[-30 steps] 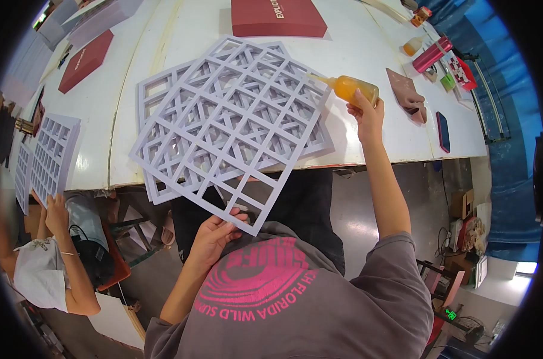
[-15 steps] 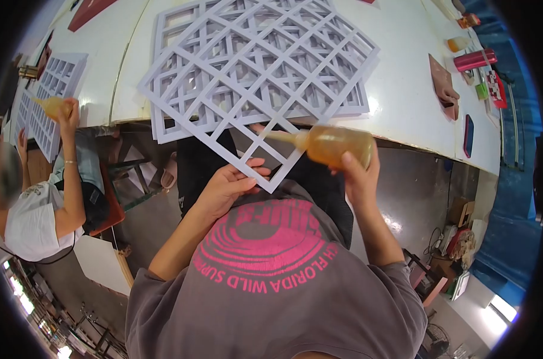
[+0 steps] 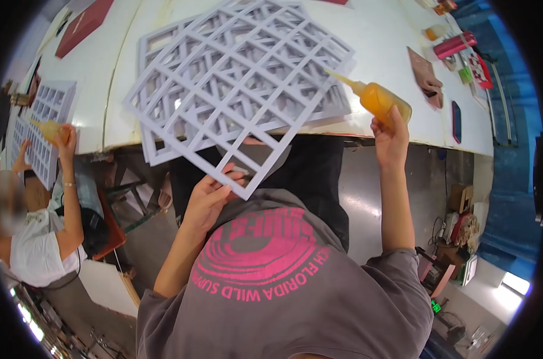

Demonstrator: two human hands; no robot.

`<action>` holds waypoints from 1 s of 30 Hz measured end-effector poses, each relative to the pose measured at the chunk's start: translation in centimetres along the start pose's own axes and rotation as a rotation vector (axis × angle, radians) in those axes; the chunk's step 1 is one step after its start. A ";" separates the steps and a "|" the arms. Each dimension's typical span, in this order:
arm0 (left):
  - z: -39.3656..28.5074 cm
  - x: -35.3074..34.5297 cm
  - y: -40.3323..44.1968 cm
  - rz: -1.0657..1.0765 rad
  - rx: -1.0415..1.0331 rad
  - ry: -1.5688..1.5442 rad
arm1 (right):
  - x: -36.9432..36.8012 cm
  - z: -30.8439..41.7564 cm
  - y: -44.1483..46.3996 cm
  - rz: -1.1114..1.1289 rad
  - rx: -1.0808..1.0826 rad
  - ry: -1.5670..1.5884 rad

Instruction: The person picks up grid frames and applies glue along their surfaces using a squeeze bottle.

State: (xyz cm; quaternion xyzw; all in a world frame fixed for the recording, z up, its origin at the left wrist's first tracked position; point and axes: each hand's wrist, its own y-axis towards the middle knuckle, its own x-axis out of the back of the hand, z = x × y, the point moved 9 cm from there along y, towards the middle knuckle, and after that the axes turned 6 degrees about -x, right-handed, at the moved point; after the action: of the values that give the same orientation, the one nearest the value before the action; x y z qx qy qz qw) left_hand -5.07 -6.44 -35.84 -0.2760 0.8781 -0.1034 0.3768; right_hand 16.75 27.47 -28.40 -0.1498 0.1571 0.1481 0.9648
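My left hand [image 3: 211, 192] grips the near corner of a pale grey lattice frame [image 3: 245, 190], thumb on top and fingers reaching underneath. That corner juts past the table edge over my lap, while the rest lies tilted across a stack of similar frames [image 3: 153, 158]. To the right, my right hand [image 3: 392, 136] is closed around a squeeze bottle [image 3: 379, 103] of yellow-orange liquid, probably glue. Its long thin nozzle points up and left, close to the frame's right edge; I cannot tell whether it touches.
The white table [image 3: 367, 36] carries a brown cloth [image 3: 426, 78], a phone [image 3: 457, 121], a pink-red flask [image 3: 455, 45] and a dark red box [image 3: 83, 27]. At the left, a co-worker [image 3: 41, 239] holds another yellow bottle [image 3: 53, 133] over a lattice frame [image 3: 51, 102].
My right hand has moved the bottle up and right, away from the frame's near corner to its right edge. My left hand still grips the corner; the frame sits slightly further left in view.
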 end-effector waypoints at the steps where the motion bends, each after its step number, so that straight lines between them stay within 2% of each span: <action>1: 0.0 0.0 0.0 -0.007 -0.002 -0.025 | 1.1 1.1 1.2 -0.051 0.029 -0.025; 4: 0.1 0.3 -0.4 -0.040 -0.004 -0.085 | 3.2 3.4 4.2 -0.159 0.136 -0.087; 8: 0.1 0.6 -0.6 -0.041 -0.019 -0.161 | 4.2 4.2 6.7 -0.201 0.174 -0.129; 15: -0.3 0.4 -0.7 -0.030 -0.036 -0.188 | 3.5 4.2 7.6 -0.136 0.145 -0.160; 20: 0.0 0.8 -0.5 -0.031 -0.036 -0.205 | 1.7 2.6 1.6 -0.028 0.067 -0.182; 27: -0.3 0.8 -0.5 -0.035 -0.024 -0.192 | -2.7 -2.8 -8.8 0.170 -0.150 -0.143; 30: -0.4 0.7 -0.5 -0.022 -0.035 -0.195 | -3.8 -4.8 -12.8 0.258 -0.232 -0.227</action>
State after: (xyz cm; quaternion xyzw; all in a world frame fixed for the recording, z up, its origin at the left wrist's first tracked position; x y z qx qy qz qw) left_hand -5.56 -7.21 -35.75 -0.3008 0.8360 -0.0646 0.4544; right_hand 16.29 13.29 -28.28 -0.2209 0.0469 0.3035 0.9257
